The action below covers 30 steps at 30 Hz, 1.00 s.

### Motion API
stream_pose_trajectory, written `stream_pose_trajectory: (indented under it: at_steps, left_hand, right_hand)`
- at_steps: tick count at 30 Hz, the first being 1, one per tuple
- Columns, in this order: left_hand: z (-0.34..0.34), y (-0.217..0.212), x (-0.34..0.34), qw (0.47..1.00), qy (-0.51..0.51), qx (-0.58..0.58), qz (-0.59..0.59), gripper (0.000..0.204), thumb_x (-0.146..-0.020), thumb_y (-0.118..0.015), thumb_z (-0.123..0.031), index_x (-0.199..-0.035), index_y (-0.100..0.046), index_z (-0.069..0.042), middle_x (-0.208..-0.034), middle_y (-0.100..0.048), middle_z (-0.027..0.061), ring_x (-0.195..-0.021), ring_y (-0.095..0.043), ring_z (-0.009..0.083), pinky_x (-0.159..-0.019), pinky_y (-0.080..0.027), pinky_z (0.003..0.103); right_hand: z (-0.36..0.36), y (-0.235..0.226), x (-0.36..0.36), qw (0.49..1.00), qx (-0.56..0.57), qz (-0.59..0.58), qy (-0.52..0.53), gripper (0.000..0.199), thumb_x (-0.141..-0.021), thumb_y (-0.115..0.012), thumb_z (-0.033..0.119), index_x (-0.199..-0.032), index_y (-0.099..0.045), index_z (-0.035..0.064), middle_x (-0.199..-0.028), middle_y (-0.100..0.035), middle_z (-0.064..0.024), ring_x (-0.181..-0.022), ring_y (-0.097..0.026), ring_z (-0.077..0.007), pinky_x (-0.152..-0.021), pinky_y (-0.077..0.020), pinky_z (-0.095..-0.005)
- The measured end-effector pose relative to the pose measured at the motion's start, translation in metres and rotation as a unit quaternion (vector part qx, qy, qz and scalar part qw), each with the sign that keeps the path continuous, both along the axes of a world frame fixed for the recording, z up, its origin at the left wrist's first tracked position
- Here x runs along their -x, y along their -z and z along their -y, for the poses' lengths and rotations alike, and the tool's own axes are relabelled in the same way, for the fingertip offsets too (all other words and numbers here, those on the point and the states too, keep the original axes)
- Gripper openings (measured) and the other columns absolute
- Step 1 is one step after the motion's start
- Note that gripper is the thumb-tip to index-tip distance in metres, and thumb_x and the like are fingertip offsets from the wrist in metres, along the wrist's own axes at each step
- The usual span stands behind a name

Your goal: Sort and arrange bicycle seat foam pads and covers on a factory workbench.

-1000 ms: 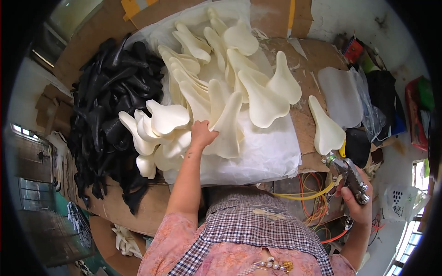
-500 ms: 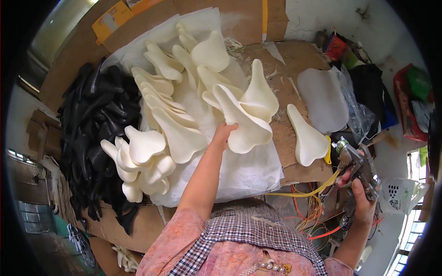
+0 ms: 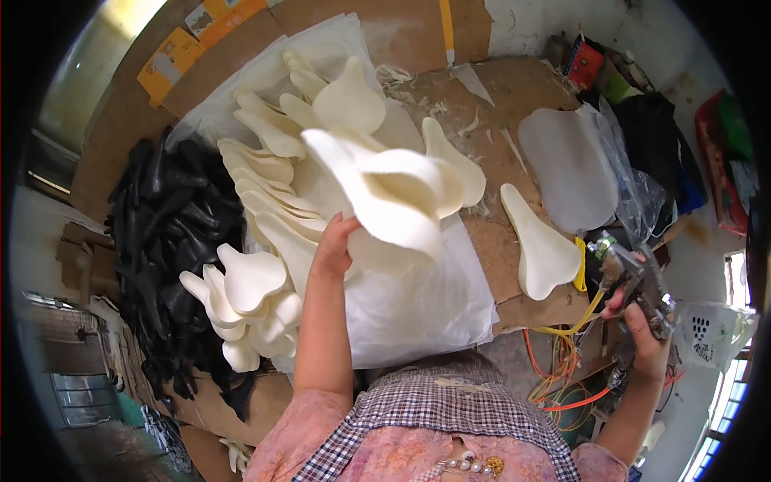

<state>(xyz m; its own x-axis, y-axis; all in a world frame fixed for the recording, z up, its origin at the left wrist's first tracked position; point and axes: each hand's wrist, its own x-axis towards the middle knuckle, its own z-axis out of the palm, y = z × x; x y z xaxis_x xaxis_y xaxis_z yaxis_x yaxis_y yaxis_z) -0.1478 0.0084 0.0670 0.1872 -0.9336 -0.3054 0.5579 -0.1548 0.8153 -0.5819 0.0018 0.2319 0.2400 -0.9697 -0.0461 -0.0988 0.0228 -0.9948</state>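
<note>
- The left hand [image 3: 336, 245] reaches up over the middle of the bench [image 3: 514, 104] and grips a cream saddle pad [image 3: 385, 193] by its lower edge, fingers closed on it.
- That pad is lifted clear of the others; it looks blurred, with its broad end toward the right and its narrow nose toward the upper left.
- The right hand [image 3: 638, 325] is off the right edge of the bench, closed around the handle of a metal air gun [image 3: 634, 277].
- A yellow hose [image 3: 574, 317] runs from the gun down toward orange and yellow coils [image 3: 562, 386] below the bench's near edge.
- A heap of cream pads [image 3: 265, 173] lies on a white plastic sheet [image 3: 418, 309] that covers the middle and left part of the bench.
- More cream pads [image 3: 245, 293] are stacked at the near left corner of the sheet, close to the left forearm.
- A pile of black saddle shells [image 3: 173, 241] fills the left edge, touching the cream heap.
- One single cream pad [image 3: 538, 249] lies on bare cardboard near the right edge, nose pointing away from the person.
- A pale translucent cover [image 3: 566, 169] lies just beyond it, beside clear plastic bags [image 3: 634, 185] at the far right.
- The person wears a pink top with a checked apron [image 3: 450, 418].
</note>
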Motion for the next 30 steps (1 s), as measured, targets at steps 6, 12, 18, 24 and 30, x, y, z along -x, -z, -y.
stream_pose_trajectory:
  at_steps: [6,12,18,24,30]
  left_hand:
    - [0.114,0.025,0.030,0.989,0.089,-0.025,0.113,0.035,-0.076,-0.067,-0.017,-0.104,-0.063,0.003,-0.096,-0.067,0.0125,-0.085,-0.065,0.0225,-0.078,-0.052,0.035]
    - [0.128,0.069,0.044,0.944,-0.021,-0.084,0.319,0.034,-0.064,-0.074,-0.022,-0.089,-0.069,0.002,-0.082,-0.067,0.0117,-0.078,-0.064,0.0201,-0.075,-0.050,0.032]
    - [-0.039,-0.025,0.009,0.975,-0.174,0.045,0.133,0.045,-0.071,-0.074,-0.018,-0.106,-0.060,0.006,-0.100,-0.065,0.0131,-0.089,-0.062,0.0221,-0.082,-0.048,0.032]
    - [-0.206,-0.099,-0.069,0.941,-0.297,-0.028,0.157,0.045,-0.074,-0.071,-0.018,-0.111,-0.059,0.005,-0.104,-0.065,0.0136,-0.093,-0.063,0.0244,-0.083,-0.049,0.034]
    - [-0.264,-0.049,-0.141,0.906,-0.287,-0.158,0.268,0.057,-0.073,-0.073,-0.024,-0.121,-0.055,-0.001,-0.113,-0.061,0.0112,-0.103,-0.058,0.0225,-0.089,-0.046,0.033]
  right_hand:
    - [0.002,0.073,-0.033,0.990,-0.065,-0.039,-0.119,0.061,-0.081,-0.068,0.023,-0.132,-0.042,-0.0006,-0.088,-0.057,-0.0023,-0.081,-0.055,-0.0109,-0.077,-0.0467,-0.0262]
    - [-0.008,0.173,-0.080,0.978,-0.049,-0.066,-0.190,0.055,-0.083,-0.067,0.020,-0.129,-0.045,0.0005,-0.093,-0.057,-0.0039,-0.082,-0.055,-0.0127,-0.077,-0.0457,-0.0273]
    - [-0.001,0.234,-0.131,0.936,0.129,-0.291,-0.147,0.067,-0.078,-0.069,0.015,-0.134,-0.036,-0.0027,-0.123,-0.050,-0.0238,-0.111,-0.052,-0.0356,-0.096,-0.0398,-0.0381]
    - [0.019,0.191,-0.205,0.910,0.278,-0.229,-0.204,0.064,-0.076,-0.069,0.015,-0.131,-0.041,0.0001,-0.133,-0.042,-0.0204,-0.123,-0.041,-0.0342,-0.105,-0.0309,-0.0414]
    - [-0.109,0.052,-0.411,0.759,0.554,-0.056,-0.338,0.057,-0.076,-0.069,0.027,-0.127,-0.050,0.0123,-0.137,-0.038,-0.0148,-0.128,-0.033,-0.0370,-0.102,-0.0312,-0.0461]
